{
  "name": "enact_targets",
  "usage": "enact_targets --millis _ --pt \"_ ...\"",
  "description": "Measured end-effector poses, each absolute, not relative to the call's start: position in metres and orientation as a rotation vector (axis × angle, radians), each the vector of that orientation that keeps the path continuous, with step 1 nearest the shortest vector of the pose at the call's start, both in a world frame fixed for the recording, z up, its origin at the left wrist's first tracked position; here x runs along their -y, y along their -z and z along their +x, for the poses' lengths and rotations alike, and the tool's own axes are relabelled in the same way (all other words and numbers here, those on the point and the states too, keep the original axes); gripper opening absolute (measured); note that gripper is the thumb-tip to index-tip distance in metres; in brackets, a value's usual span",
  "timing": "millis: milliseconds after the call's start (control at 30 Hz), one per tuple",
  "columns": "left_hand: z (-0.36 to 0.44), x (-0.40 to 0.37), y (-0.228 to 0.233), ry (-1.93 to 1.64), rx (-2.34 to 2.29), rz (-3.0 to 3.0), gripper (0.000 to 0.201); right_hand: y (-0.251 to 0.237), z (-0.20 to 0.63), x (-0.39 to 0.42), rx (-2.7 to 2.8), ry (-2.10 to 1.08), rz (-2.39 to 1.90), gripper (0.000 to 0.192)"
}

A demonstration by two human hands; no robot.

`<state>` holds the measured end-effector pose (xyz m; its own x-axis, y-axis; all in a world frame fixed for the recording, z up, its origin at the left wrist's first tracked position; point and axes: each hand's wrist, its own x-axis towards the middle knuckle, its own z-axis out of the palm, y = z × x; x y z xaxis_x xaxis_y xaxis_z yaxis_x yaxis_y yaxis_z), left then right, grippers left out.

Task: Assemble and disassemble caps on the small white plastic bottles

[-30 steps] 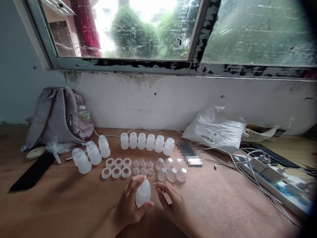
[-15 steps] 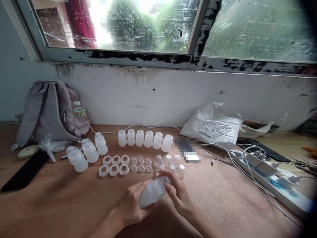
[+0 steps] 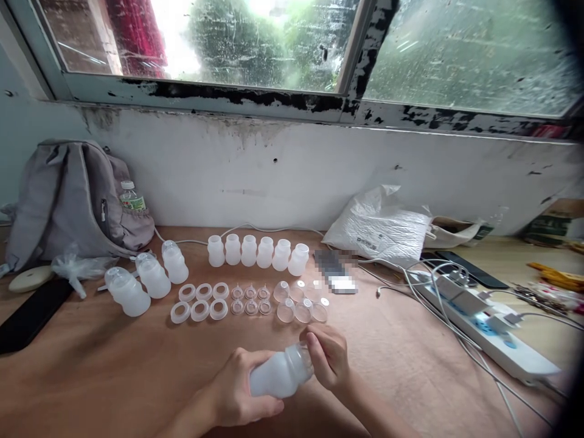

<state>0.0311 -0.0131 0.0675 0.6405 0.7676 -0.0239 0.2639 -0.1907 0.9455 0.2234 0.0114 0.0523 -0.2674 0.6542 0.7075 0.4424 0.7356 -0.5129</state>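
My left hand point(image 3: 237, 395) grips a small frosted white bottle point(image 3: 278, 377) lying tilted over the wooden table point(image 3: 114, 377). My right hand point(image 3: 328, 359) pinches the clear cap at the bottle's top end. Beyond my hands lie white rings point(image 3: 201, 301), small clear teats point(image 3: 250, 300) and clear dome caps point(image 3: 298, 301) in rows. Behind them stands a row of several open white bottles point(image 3: 255, 251). Three capped bottles point(image 3: 143, 280) stand to the left.
A grey backpack point(image 3: 64, 201) with a water bottle point(image 3: 130, 196) leans on the wall at the left, a black phone point(image 3: 27, 313) before it. A white plastic bag point(image 3: 383, 228), a power strip point(image 3: 483, 319) with cables and another phone point(image 3: 465, 269) fill the right side.
The bottle went from upright in my left hand to tilted on its side. My right hand moved in and closed on its cap. The view shifted slightly right.
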Motion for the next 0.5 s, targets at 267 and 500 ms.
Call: enact_targets --millis 267,500 --pt "0.029 0.006 -0.054 -0.481 -0.64 1.322 0.033 -0.057 0.225 -0.01 1.882 -0.248 -0.752 0.025" --pt "0.033 0.008 -0.036 -0.411 -0.517 0.971 0.033 -0.056 0.227 -0.012 1.895 -0.201 -0.731 0.025"
